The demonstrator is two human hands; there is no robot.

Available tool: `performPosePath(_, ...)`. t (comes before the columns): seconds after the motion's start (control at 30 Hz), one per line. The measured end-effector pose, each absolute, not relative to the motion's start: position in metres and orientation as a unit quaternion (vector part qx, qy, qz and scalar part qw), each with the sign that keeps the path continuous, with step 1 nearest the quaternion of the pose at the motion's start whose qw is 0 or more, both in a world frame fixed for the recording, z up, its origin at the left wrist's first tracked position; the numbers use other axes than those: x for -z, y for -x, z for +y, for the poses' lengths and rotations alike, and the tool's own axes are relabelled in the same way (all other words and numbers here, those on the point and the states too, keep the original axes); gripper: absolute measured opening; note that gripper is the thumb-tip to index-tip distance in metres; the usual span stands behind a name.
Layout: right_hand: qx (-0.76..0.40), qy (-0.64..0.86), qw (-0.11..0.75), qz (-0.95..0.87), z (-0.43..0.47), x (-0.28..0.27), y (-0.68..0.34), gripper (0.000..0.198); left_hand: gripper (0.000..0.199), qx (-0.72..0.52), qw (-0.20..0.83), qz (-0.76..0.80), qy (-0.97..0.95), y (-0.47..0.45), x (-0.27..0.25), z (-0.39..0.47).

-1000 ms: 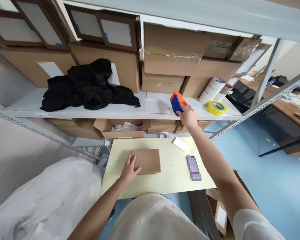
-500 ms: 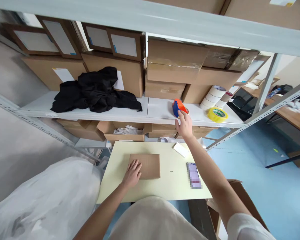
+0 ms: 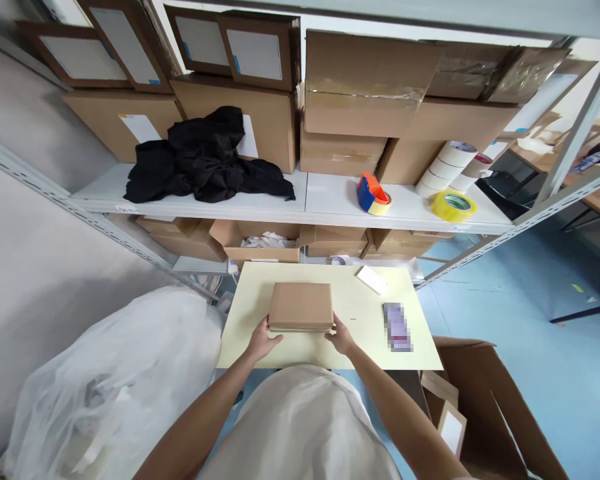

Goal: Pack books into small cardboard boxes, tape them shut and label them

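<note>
A small brown cardboard box (image 3: 301,305) is on the pale yellow table (image 3: 300,351) in front of me, its front side facing me. My left hand (image 3: 263,340) grips its near left corner, and my right hand (image 3: 341,335) grips the near right corner, thumbs toward me. Whether the box is slightly raised off the table I cannot tell. Beyond the table, an orange and blue tape dispenser (image 3: 373,193) with a roll of tape sits on the shelf, touched by neither hand.
To the right on the table lie a phone (image 3: 397,327) and a white block (image 3: 372,280). The shelf (image 3: 330,200) carries black cloth (image 3: 205,157), yellow tape (image 3: 453,207), white rolls (image 3: 445,170) and stacked cartons. A plastic bag (image 3: 125,373) bulges at left; an open carton (image 3: 485,400) stands at lower right.
My right hand has left the tape dispenser on the shelf and come down to the box's right side. My left hand has shifted from the box's top to its left corner.
</note>
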State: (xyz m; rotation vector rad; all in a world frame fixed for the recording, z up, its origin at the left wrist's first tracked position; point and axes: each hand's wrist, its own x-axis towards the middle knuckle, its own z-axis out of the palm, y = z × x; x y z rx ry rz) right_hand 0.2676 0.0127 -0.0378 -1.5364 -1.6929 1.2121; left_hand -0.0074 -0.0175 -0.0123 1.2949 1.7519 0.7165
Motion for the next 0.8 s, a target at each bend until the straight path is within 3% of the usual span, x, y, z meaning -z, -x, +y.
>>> performPosePath(0.1,-0.446,0.582,0.274,-0.622,0.017,0.011,-0.279,0.054,0.061,-0.304,0.395,0.684,-0.533,0.007,-0.002,-0.013)
performPosePath(0.2,-0.435,0.598,0.272,-0.616,0.021,-0.017,-0.294,0.048,0.053,-0.343,0.385,0.664,-0.542,0.006,-0.013,-0.007)
performPosePath(0.4,-0.441,0.624,0.24,-0.599,0.022,-0.043,-0.303,0.059,0.045,-0.327,0.378,0.655,-0.566,-0.004,-0.022,0.003)
performPosePath(0.8,-0.412,0.669,0.198,-0.587,0.022,-0.015,-0.294,0.06,0.038,-0.284,0.371,0.696,-0.544,-0.015,-0.006,0.014)
